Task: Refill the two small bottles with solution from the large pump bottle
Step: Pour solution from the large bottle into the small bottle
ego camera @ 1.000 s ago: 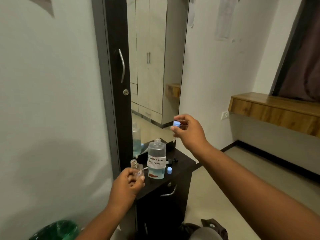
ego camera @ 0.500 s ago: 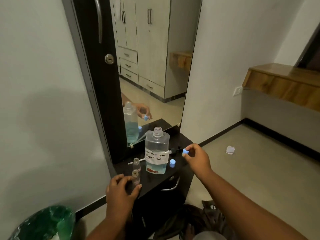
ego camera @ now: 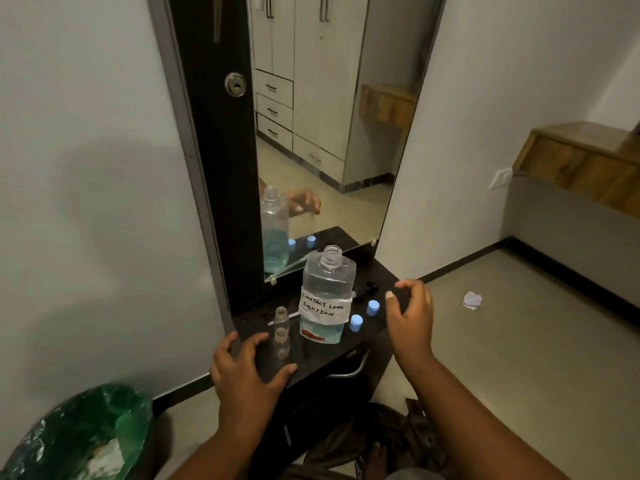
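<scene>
Hands (ego camera: 249, 372) (ego camera: 412, 317) hover open and empty over our dark shelf (ego camera: 377, 271), beside two small bottles (ego camera: 281, 332), uncapped large bottle (ego camera: 327, 292) and blue caps (ego camera: 356, 322)

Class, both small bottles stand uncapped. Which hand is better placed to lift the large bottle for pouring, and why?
Probably the right hand: it hovers empty beside the large bottle, while the left hand sits at the small bottles.

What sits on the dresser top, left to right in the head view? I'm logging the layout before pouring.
Small bottles → large bottle → near blue cap → far blue cap.
</scene>
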